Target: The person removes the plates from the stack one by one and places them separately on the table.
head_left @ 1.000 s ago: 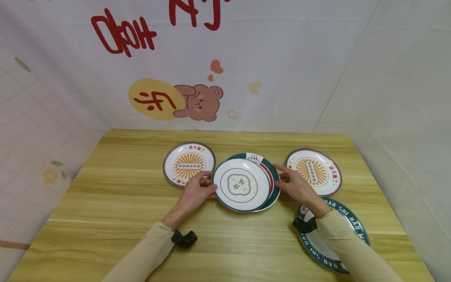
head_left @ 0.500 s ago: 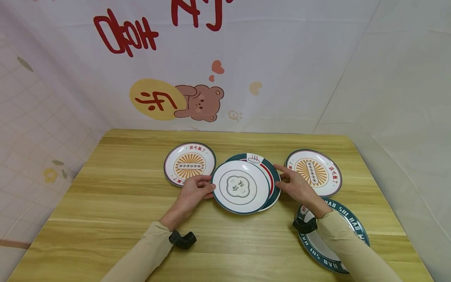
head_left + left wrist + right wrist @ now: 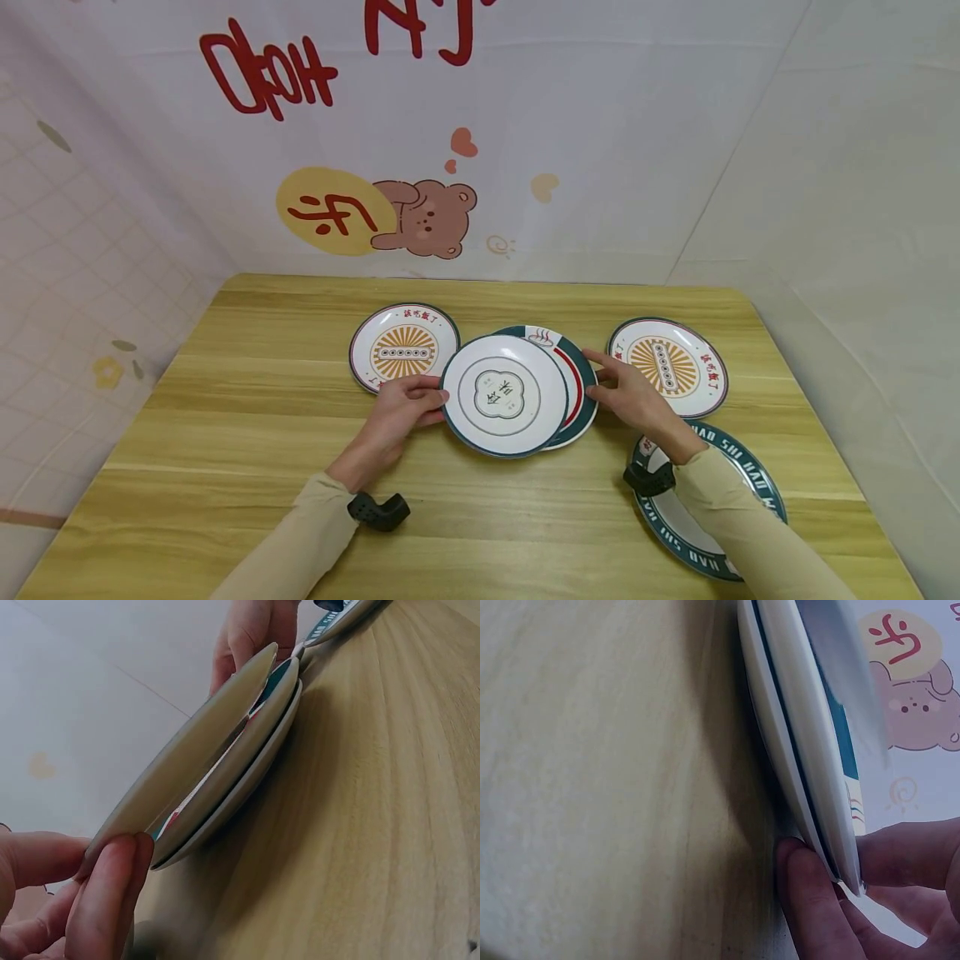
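A white plate (image 3: 500,429) with a thin dark rim and a green four-lobed emblem is lifted over the stack at the table's middle. My left hand (image 3: 392,418) pinches its left edge between thumb and fingers. Beneath it, shifted to the right, is a larger green-rimmed plate (image 3: 542,337) with a red band inside. Both wrist views show another plate (image 3: 251,784) nested under that one, and a gap below the white plate. Thumb and fingertips of my right hand (image 3: 632,398) grip the right edges of these two stacked plates.
Two white plates with orange sunburst prints lie flat, one at the back left (image 3: 375,339) and one at the back right (image 3: 701,342). A large green-rimmed plate (image 3: 678,550) with white lettering lies under the right forearm. A printed cloth (image 3: 585,100) hangs behind the wooden table (image 3: 247,367).
The left hand has drawn the white plate leftward and slightly toward me, so more of the green-rimmed plate shows. The right hand has stayed in place on the stack.
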{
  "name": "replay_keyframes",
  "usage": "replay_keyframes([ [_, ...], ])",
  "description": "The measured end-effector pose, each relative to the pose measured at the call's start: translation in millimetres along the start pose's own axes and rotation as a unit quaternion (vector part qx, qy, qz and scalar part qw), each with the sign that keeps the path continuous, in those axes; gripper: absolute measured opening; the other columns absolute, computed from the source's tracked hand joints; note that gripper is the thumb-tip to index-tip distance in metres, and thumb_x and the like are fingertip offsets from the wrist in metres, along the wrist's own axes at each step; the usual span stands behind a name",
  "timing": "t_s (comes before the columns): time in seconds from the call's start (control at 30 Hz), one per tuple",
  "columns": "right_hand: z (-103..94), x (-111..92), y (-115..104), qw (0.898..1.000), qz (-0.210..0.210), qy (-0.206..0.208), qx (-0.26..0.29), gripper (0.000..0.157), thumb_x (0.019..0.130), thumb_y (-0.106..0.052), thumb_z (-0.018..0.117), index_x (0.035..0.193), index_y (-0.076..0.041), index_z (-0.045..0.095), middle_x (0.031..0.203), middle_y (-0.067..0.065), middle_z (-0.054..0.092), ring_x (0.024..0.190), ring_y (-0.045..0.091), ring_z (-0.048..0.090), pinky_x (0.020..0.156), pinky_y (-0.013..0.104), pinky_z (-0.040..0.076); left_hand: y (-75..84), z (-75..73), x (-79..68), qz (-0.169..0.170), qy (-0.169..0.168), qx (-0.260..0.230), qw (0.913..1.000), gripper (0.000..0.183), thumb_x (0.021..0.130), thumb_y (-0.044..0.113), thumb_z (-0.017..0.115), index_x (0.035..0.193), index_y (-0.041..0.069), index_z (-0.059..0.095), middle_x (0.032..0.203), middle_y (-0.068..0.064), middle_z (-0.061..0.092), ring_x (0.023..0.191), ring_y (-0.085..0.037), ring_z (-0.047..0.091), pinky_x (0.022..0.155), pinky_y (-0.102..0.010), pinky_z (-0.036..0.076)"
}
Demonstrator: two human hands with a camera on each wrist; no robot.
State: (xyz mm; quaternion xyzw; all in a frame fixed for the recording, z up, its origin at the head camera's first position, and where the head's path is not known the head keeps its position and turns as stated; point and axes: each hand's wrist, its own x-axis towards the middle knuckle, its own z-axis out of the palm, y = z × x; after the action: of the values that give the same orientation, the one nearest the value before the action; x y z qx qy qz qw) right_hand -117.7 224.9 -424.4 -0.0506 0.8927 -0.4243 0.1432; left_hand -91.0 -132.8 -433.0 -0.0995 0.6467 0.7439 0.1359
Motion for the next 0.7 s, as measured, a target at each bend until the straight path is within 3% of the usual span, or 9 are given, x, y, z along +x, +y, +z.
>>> replay_keyframes([
  [0.23, -0.3, -0.2, 0.6, 1.0, -0.001, -0.003, 0.018, 0.06, 0.1, -0.006, 0.063, 0.157, -0.005, 0.043, 0.123, 0.025, 0.065, 0.105, 0.03, 0.063, 0.085, 0.031, 0.056, 5.1, -8.8, -3.1, 0.0, 0.003, -0.02, 0.9998, 0.033, 0.094, -0.007, 0.068, 0.124, -0.016, 0.058, 0.097, -0.014, 0.069, 0.081, -0.014, 0.07, 0.074, -0.026, 0.064],
  [0.7, -0.8, -1.0, -0.2, 1.0, 0.002, -0.006, 0.017, 0.06, 0.101, -0.007, 0.062, 0.157, -0.006, 0.042, 0.13, 0.027, 0.061, 0.11, 0.033, 0.06, 0.088, 0.034, 0.055, 16.3, -34.7, -9.8, -0.012, 0.008, -0.033, 0.9994, 0.031, 0.096, -0.007, 0.066, 0.124, -0.015, 0.055, 0.095, -0.01, 0.069, 0.08, -0.015, 0.072, 0.075, -0.028, 0.064],
])
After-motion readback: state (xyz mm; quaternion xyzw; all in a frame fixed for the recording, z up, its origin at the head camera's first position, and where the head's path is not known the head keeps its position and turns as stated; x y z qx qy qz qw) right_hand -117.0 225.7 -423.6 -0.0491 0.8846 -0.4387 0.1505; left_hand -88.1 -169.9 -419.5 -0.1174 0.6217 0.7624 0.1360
